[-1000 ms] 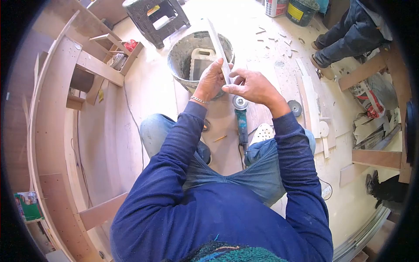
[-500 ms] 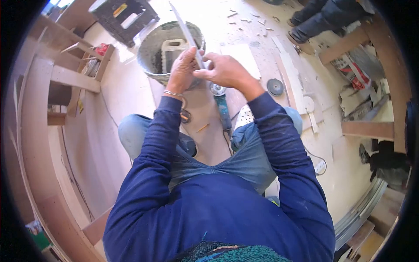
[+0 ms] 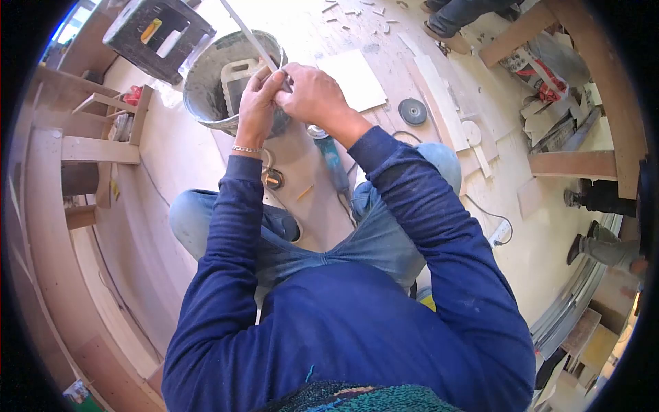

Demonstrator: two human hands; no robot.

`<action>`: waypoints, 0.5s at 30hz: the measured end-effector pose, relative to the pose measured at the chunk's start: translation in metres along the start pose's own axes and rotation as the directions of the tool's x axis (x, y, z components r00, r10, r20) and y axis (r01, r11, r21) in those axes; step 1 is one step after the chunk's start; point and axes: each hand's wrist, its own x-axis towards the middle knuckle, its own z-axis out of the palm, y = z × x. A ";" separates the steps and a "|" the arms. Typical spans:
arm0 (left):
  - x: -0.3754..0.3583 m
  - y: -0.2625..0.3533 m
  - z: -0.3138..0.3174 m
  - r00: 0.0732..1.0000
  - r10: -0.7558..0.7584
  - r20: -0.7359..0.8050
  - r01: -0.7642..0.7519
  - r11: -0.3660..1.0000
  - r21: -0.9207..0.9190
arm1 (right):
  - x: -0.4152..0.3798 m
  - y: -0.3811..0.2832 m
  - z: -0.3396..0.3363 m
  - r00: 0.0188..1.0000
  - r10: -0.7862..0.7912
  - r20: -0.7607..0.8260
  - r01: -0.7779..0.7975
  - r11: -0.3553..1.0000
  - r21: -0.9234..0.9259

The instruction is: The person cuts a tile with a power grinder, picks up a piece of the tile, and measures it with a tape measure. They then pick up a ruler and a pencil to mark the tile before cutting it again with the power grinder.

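A long, narrow pale strip (image 3: 246, 29) slants up and away from my hands over the bucket's rim; its material I cannot make out. My left hand (image 3: 257, 103) pinches its near end, fingers closed. My right hand (image 3: 313, 93) is closed around the same end, touching the left fingertips. Behind them stands a dusty bucket (image 3: 206, 113) with a whitish jug (image 3: 232, 81) inside. Below my right hand an angle grinder (image 3: 329, 159) lies on the floor between my feet. A round tape measure (image 3: 274, 179) and a pencil (image 3: 305, 191) lie nearby.
A white tile (image 3: 360, 75) and a round disc (image 3: 412, 111) lie to the right. A dark plastic step stool (image 3: 156, 40) stands back left. Wooden framing (image 3: 99, 150) runs along the left. A power strip (image 3: 501, 232) and other people's legs (image 3: 449, 19) are at right.
The view has shifted, so the floor items appear further left. My right hand has closed in against the left, and the strip tilts more to the left. More legs show at the right edge.
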 end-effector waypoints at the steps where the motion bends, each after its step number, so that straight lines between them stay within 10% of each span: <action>1: 0.002 -0.002 -0.003 1.000 0.011 0.025 -0.013 0.999 0.053 | 0.002 0.003 0.003 0.998 0.002 -0.055 -0.001 1.000 0.020; 6: 0.003 0.006 -0.004 0.996 0.015 0.093 -0.031 0.984 0.175 | 0.013 0.016 -0.006 0.956 0.033 -0.292 0.002 0.993 0.118; 11: -0.001 0.028 0.008 0.987 0.023 0.160 -0.046 0.989 0.139 | 0.027 0.058 -0.050 0.953 0.241 -0.181 -0.115 0.845 0.523; 13: 0.003 0.030 -0.003 0.990 0.034 0.136 -0.051 0.991 0.127 | 0.027 0.066 -0.080 0.894 0.320 -0.313 -0.250 0.937 0.243; 15: 0.006 0.034 -0.010 0.996 0.056 0.073 -0.063 0.993 0.100 | 0.018 0.070 -0.115 0.879 0.255 -0.404 -0.114 0.933 0.341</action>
